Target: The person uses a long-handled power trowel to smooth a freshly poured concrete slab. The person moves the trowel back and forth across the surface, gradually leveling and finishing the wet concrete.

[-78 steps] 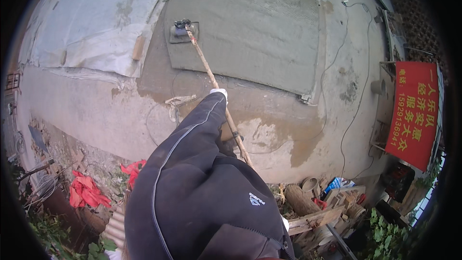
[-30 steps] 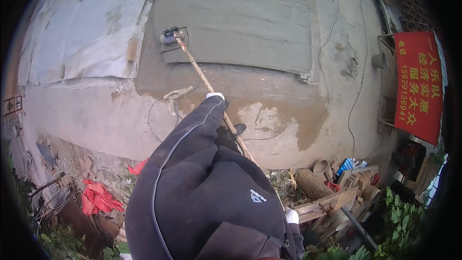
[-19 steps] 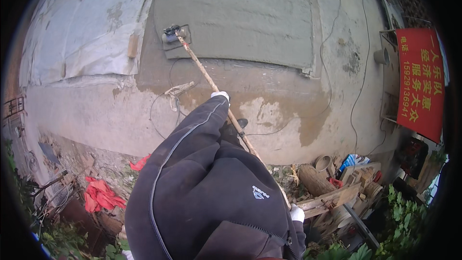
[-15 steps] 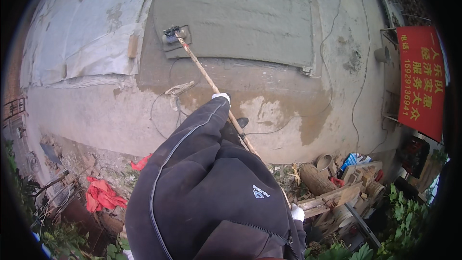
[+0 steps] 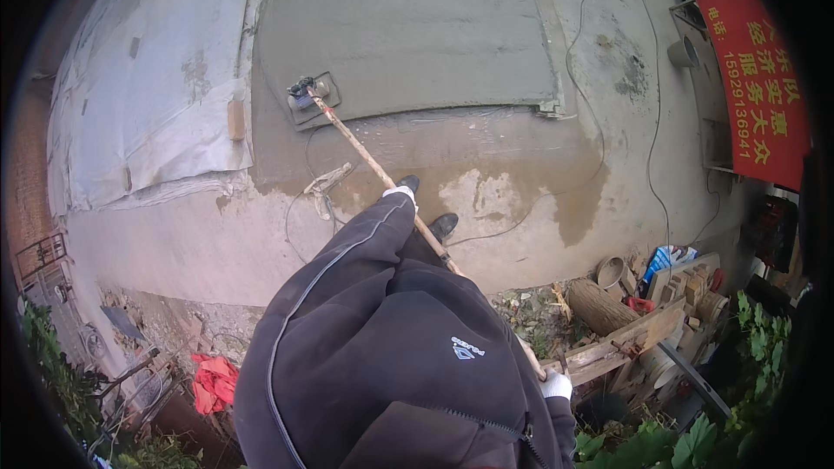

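A long wooden pole [image 5: 360,152] slants from near my right hip up to a flat plate with a motor-like unit [image 5: 306,97], a long-handled power float by its look. The plate rests at the near left corner of the wet grey concrete slab [image 5: 408,26]. My left hand [image 5: 402,194], in a white glove, is closed around the middle of the pole. Down by my right side, my gloved right hand [image 5: 557,385] grips the pole's near end, its fingers partly hidden. My dark jacket covers part of the pole between the hands.
White sheeting [image 5: 165,104] with a wooden block [image 5: 235,120] on it lies left of the slab. Thin cables [image 5: 647,122] trail over the ground at right. A bucket [image 5: 683,52] stands near a red banner [image 5: 751,87]. A log [image 5: 599,306] and planks lie at lower right, red cloth [image 5: 213,382] at lower left.
The float's plate has come back slightly toward me, to the slab's near left corner. Both hands keep their grip on the pole. The whole view has shifted, and both shoes now show.
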### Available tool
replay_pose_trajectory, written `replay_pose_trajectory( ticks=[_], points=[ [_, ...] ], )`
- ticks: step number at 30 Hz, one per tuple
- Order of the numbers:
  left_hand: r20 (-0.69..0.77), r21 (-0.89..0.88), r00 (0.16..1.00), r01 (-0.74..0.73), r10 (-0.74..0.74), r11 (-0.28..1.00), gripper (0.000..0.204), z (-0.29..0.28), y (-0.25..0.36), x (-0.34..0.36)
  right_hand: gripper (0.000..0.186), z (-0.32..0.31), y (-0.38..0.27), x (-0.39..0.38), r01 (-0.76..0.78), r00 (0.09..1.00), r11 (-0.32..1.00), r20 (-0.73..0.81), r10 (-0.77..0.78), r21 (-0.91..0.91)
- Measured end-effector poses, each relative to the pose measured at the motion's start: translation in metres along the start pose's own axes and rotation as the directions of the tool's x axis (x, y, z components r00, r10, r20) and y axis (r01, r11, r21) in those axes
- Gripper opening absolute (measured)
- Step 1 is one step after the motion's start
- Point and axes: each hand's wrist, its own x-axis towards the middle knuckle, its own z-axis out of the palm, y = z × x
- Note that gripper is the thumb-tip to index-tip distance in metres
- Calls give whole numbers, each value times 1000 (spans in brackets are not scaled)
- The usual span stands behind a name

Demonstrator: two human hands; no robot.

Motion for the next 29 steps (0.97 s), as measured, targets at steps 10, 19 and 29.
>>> replay_pose_trajectory(
  ticks=[10, 19, 29],
  points=[
    [-661, 413, 712, 81, 237, 907, 19, 23, 24, -67, 19, 11, 40, 10, -8, 989, 1000, -146, 11, 15],
    [-581, 523, 776, 125, 246, 843, 26, -6, 89, -163, 15, 67, 82, 9, -73, 988, 994, -127, 84, 84],
    [-570, 563, 798, 207, 196, 800, 37, -100, 137, -198, 16, 64, 122, 22, -190, 935, 968, -271, 229, 163]
  ],
)
